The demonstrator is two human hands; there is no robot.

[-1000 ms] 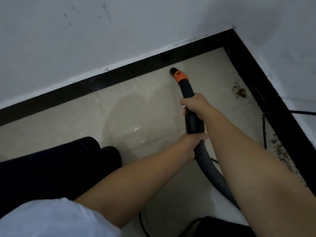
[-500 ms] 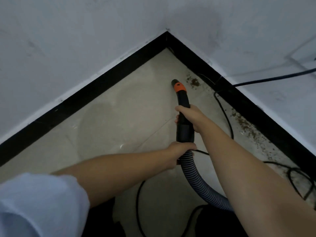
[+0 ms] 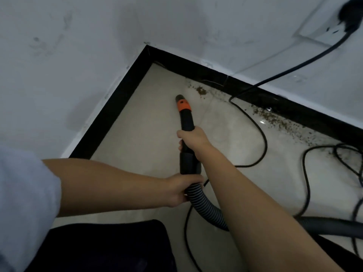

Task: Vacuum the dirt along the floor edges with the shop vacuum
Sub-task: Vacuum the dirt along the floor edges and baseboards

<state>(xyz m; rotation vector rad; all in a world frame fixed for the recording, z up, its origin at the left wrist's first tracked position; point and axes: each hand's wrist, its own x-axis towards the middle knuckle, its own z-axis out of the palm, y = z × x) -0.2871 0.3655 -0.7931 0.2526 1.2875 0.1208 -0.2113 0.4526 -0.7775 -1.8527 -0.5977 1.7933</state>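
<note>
swung right since a second ago, nozzle (image 3: 180,99) nears dirt (image 3: 201,90) by far baseboard (image 3: 212,78); right hand (image 3: 193,138) grips wand (image 3: 187,124), left hand (image 3: 181,190) hose (image 3: 204,207). next: push tip right into the crumbs, avoiding cord (image 3: 255,124).

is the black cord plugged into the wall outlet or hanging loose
Plugged in: the black plug sits in the wall outlet, its cord running down to the floor.

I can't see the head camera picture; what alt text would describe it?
Both hands hold a black vacuum wand with an orange collar aimed at a floor corner: the right hand grips the wand, the left hand grips where the ribbed grey hose begins. Brown dirt lies along the black baseboard, near a black power cord.
</note>
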